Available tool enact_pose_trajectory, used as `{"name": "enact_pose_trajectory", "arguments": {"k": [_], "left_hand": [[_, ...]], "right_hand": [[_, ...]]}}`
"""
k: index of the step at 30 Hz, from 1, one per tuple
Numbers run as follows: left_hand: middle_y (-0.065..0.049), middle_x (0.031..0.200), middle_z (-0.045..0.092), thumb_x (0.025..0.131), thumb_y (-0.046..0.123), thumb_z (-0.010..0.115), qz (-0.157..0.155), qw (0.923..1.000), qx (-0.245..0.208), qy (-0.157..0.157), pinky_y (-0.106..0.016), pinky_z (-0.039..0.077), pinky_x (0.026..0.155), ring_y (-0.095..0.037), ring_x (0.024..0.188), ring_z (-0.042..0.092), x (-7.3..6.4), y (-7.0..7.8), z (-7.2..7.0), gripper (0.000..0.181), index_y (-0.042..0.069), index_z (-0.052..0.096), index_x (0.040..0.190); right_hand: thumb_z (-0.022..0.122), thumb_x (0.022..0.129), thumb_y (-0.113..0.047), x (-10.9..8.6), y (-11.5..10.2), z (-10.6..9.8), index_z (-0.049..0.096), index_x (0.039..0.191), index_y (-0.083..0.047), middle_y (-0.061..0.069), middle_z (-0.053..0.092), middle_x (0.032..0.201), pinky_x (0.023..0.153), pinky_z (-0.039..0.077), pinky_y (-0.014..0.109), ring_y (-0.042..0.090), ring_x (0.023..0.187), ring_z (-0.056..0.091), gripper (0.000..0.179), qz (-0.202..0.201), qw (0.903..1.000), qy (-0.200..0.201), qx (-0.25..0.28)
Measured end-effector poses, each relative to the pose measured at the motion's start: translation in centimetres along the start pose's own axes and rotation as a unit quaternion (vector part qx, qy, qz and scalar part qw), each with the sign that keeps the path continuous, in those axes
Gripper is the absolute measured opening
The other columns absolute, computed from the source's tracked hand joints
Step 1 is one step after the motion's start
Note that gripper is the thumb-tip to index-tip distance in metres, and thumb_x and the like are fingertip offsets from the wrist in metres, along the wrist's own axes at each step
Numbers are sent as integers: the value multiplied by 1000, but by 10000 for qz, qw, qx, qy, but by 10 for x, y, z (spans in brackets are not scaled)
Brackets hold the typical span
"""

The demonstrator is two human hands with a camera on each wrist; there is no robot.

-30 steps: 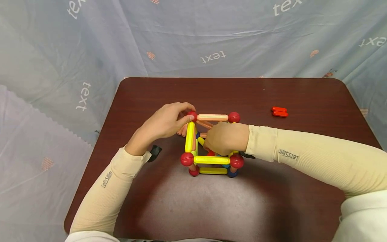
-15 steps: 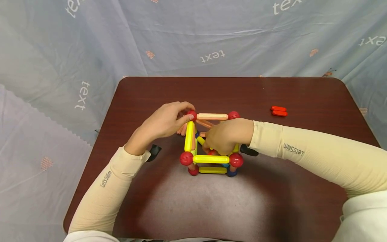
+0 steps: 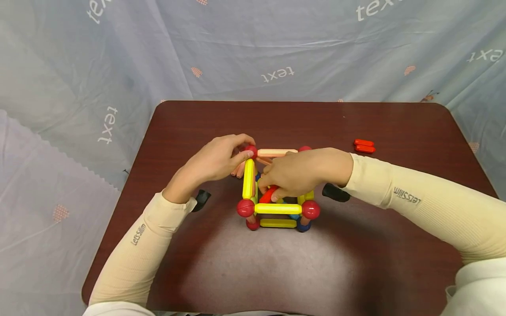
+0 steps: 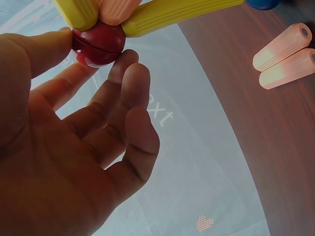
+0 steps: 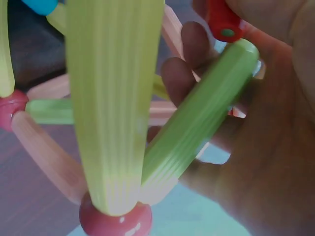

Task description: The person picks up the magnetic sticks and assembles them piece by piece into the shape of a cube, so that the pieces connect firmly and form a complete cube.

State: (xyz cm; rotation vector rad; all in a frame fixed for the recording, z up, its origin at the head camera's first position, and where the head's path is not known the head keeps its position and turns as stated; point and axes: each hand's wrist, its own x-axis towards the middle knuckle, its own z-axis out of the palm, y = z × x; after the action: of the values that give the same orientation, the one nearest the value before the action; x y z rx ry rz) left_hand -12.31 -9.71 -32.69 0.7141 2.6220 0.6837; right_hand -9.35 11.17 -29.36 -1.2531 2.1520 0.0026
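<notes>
A cube-like frame of magnetic sticks and balls, with a yellow stick (image 3: 278, 209) along its near top edge, stands mid-table. My left hand (image 3: 215, 158) pinches the red ball (image 3: 251, 152) at its far left top corner; in the left wrist view that red ball (image 4: 101, 42) joins yellow and peach sticks, and the other fingers curve loosely below. My right hand (image 3: 300, 171) reaches over the frame from the right, holding a red stick (image 3: 269, 194) inside it. In the right wrist view the red stick (image 5: 224, 22) has its end close to a green stick (image 5: 202, 113); contact is unclear.
Two loose red sticks (image 3: 364, 146) lie at the back right of the brown table (image 3: 395, 123). Loose peach sticks (image 4: 290, 54) lie behind the frame's left side, partly hidden by my left hand. A patterned curtain (image 3: 237, 52) hangs behind the table.
My right hand has drawn back to the right and turned, so the red stick between its fingers shows more. My left hand stays on the corner ball.
</notes>
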Motion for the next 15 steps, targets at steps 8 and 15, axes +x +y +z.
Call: {"name": "enact_pose_trajectory", "arguments": {"k": [8,15], "left_hand": [[-3,108,71,104,28,60,15,10000,-11,-13,-37,54,82,-21,86,64,0,-1,-1,29,18,61,131],[0,106,71,104,29,60,37,10000,-38,18,-34,53,79,-19,81,63,1,-1,1,26,20,62,129]], "right_hand": [[62,102,-34,-6,5,3,58,116,-24,-10,59,98,85,47,31,6,91,57,18,-620,9936,806,488],[64,101,-30,-7,7,7,58,113,-22,-8,58,107,87,48,27,6,95,56,15,-763,9884,1109,706]]}}
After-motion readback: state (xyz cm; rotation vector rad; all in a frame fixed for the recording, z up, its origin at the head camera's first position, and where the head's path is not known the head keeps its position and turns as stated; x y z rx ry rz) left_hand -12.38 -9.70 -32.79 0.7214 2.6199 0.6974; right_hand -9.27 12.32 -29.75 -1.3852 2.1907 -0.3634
